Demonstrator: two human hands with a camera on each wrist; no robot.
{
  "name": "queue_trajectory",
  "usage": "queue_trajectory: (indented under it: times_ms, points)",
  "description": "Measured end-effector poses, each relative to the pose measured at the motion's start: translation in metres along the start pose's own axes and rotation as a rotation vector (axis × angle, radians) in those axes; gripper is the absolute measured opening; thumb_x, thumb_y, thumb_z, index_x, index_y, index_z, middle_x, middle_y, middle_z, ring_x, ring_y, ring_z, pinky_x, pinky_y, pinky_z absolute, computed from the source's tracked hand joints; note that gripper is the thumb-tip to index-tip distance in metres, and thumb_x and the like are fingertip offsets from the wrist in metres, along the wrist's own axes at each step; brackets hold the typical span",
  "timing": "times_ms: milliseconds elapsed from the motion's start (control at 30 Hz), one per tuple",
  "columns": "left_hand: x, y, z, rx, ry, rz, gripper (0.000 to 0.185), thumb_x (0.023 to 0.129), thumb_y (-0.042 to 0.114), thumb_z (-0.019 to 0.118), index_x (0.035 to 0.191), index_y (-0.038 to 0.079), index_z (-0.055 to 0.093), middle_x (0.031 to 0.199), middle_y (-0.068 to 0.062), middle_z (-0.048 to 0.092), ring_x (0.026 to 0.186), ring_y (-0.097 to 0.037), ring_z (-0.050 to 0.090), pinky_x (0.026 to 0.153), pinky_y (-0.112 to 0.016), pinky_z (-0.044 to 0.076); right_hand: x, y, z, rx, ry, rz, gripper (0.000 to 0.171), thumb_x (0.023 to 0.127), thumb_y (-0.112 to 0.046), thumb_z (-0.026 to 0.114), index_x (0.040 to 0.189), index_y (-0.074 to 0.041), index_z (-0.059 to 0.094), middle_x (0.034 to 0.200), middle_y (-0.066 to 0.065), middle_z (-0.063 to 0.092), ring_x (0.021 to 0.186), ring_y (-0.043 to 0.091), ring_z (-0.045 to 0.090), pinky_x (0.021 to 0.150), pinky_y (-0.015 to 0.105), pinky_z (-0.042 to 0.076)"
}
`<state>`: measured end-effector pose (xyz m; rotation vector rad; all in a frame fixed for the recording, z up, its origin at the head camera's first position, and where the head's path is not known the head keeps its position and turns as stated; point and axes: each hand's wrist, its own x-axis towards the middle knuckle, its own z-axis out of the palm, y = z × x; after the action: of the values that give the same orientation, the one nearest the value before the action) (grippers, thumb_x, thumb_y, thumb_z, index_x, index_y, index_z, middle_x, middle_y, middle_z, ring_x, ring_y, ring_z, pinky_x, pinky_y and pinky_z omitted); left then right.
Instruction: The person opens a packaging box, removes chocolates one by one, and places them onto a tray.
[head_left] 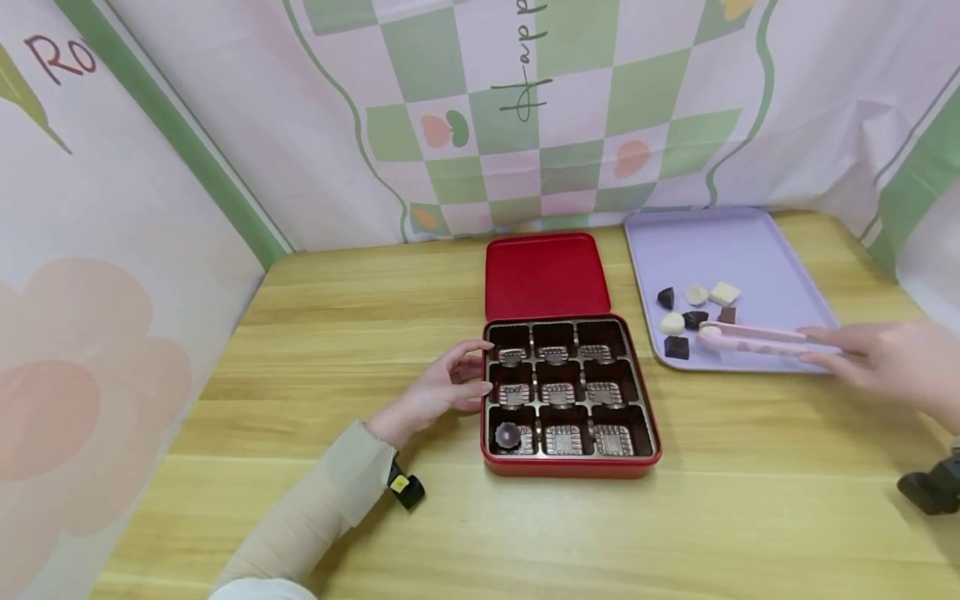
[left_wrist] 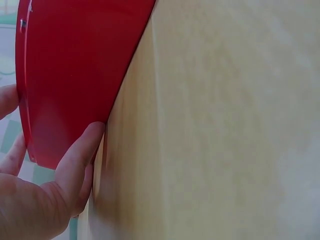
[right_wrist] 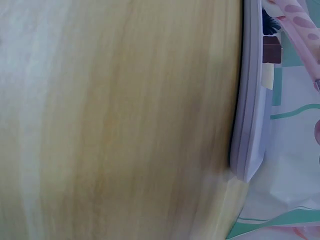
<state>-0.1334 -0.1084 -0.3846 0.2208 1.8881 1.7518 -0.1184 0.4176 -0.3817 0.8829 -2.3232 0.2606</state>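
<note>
My left hand [head_left: 435, 392] touches the left side of a red tin box [head_left: 570, 469], fingertips at its rim and side. The box's dark brown insert [head_left: 557, 363] is divided into compartments; a scalloped dark chocolate [head_left: 507, 435] lies in the front left one. Above the lilac tray [head_left: 731, 242], my right hand [head_left: 877, 358] pinches pink tongs [head_left: 765, 342]. Their tips are at a whitish chocolate [head_left: 708, 332], apparently between them. Near the tips lie a dark square chocolate [head_left: 677, 347], a white round one [head_left: 672, 323] and a dark ridged one [head_left: 695, 319].
A red lid [head_left: 547, 277] lies behind the box, against its back edge. Farther back on the tray are a dark chocolate [head_left: 666, 297], a pale round one [head_left: 696, 294], a white square one [head_left: 724, 293] and a brown one [head_left: 727, 315]. A patterned curtain [head_left: 525, 167] borders the wooden table [head_left: 360, 333].
</note>
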Motion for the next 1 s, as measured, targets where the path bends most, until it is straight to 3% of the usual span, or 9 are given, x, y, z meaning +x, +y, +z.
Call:
queue_trajectory:
  times_ms: [233, 400, 533, 633, 767, 900, 1000]
  points:
    - [0.0, -0.001, 0.0, -0.008, 0.002, 0.0, 0.059, 0.089, -0.004, 0.058, 0.142, 0.012, 0.037, 0.137, -0.021, 0.041, 0.115, -0.025, 0.05, 0.082, -0.041, 0.059, -0.002, 0.001, 0.0, 0.014, -0.033, 0.008, 0.039, 0.087, -0.071, 0.038, 0.116, -0.05, 0.051, 0.066, 0.018, 0.068, 0.04, 0.028, 0.053, 0.036, 0.035, 0.041]
    - [0.001, -0.002, 0.0, -0.013, 0.003, -0.006, 0.06, 0.088, -0.005, 0.058, 0.141, 0.013, 0.037, 0.137, -0.021, 0.041, 0.117, -0.027, 0.05, 0.082, -0.041, 0.059, -0.002, -0.004, -0.002, 0.014, -0.057, 0.039, 0.037, 0.085, -0.071, 0.043, 0.118, -0.054, 0.043, 0.068, 0.018, 0.069, 0.047, 0.036, 0.059, 0.04, 0.04, 0.045]
    - [0.0, -0.002, 0.001, -0.014, -0.002, -0.007, 0.059, 0.088, -0.005, 0.058, 0.141, 0.013, 0.037, 0.137, -0.021, 0.041, 0.118, -0.028, 0.049, 0.083, -0.041, 0.059, -0.003, -0.005, -0.003, 0.01, -0.07, 0.048, 0.038, 0.084, -0.071, 0.045, 0.118, -0.054, 0.042, 0.069, 0.017, 0.069, 0.047, 0.035, 0.059, 0.04, 0.039, 0.045]
    - [0.0, -0.001, 0.001, -0.015, -0.001, -0.009, 0.058, 0.089, -0.005, 0.058, 0.141, 0.013, 0.037, 0.137, -0.021, 0.041, 0.118, -0.028, 0.049, 0.083, -0.041, 0.059, -0.002, -0.003, -0.004, 0.006, -0.064, 0.034, 0.039, 0.085, -0.07, 0.045, 0.111, -0.046, 0.059, 0.067, 0.017, 0.069, 0.042, 0.026, 0.055, 0.037, 0.034, 0.042]
    - [0.0, 0.0, 0.001, -0.014, 0.003, -0.006, 0.059, 0.089, -0.005, 0.058, 0.141, 0.013, 0.037, 0.137, -0.021, 0.041, 0.117, -0.027, 0.049, 0.083, -0.041, 0.059, 0.001, 0.0, -0.006, -0.009, -0.051, 0.039, 0.052, 0.081, -0.071, 0.05, 0.101, -0.028, 0.072, 0.067, 0.017, 0.068, 0.041, 0.025, 0.053, 0.035, 0.034, 0.04]
    - [-0.001, 0.001, 0.001, -0.016, 0.006, -0.004, 0.059, 0.088, -0.005, 0.058, 0.141, 0.013, 0.037, 0.137, -0.021, 0.041, 0.117, -0.027, 0.049, 0.083, -0.041, 0.058, 0.005, 0.002, -0.008, -0.029, -0.033, 0.033, 0.055, 0.08, -0.074, 0.047, 0.111, -0.033, 0.067, 0.07, 0.018, 0.069, 0.045, 0.033, 0.056, 0.034, 0.038, 0.038]
    - [-0.001, 0.001, 0.001, -0.018, 0.007, -0.003, 0.059, 0.088, -0.004, 0.058, 0.141, 0.013, 0.037, 0.137, -0.021, 0.04, 0.117, -0.027, 0.049, 0.083, -0.041, 0.058, 0.009, 0.002, -0.01, -0.045, -0.024, 0.016, 0.061, 0.082, -0.076, 0.042, 0.113, -0.03, 0.067, 0.068, 0.017, 0.068, 0.045, 0.033, 0.056, 0.033, 0.038, 0.037]
